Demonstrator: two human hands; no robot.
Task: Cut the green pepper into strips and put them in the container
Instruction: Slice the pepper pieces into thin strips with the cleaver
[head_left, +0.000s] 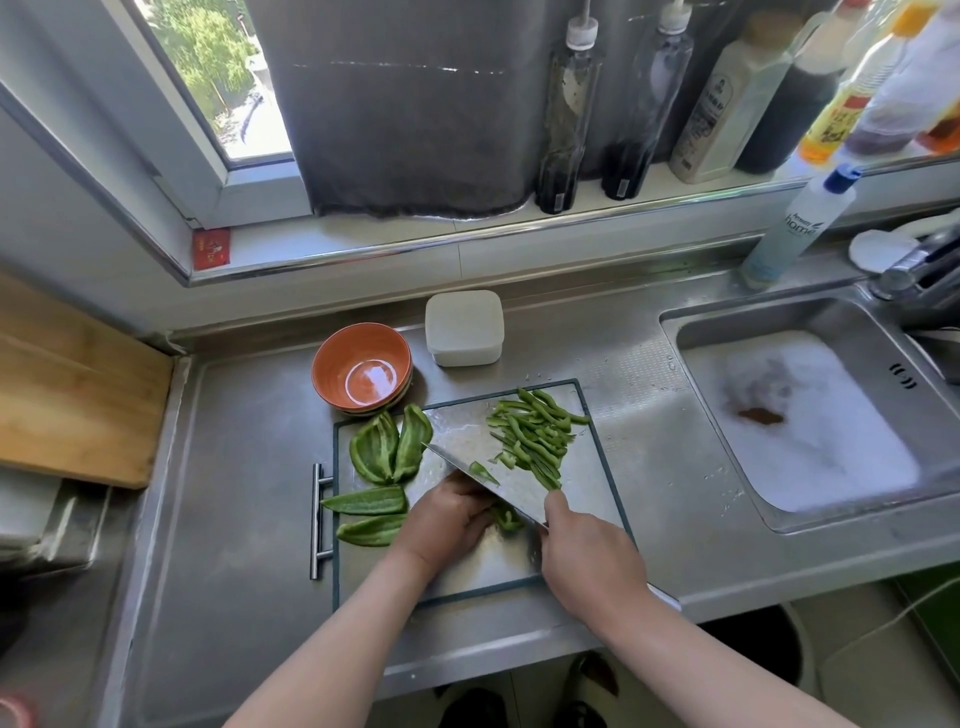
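Green pepper lies in three lots on the steel board (597, 467): a heap of strips (535, 439) at its far right, four uncut slabs (387, 452) along its left side, and one small piece (506, 518) under the left hand (447, 519). That hand is curled down, fingertips pressing the piece to the board. The right hand (587, 551) is closed around the handle of a cleaver (493, 480), whose wide blade slants across the board with its flat against the left knuckles (a sliver of pepper clings to the blade). Beyond the board stand an orange bowl (362, 371), touching the board's far left corner, and a white lidded container (464, 327) just right of it. Foamy water fills the sink (800, 415) at right.
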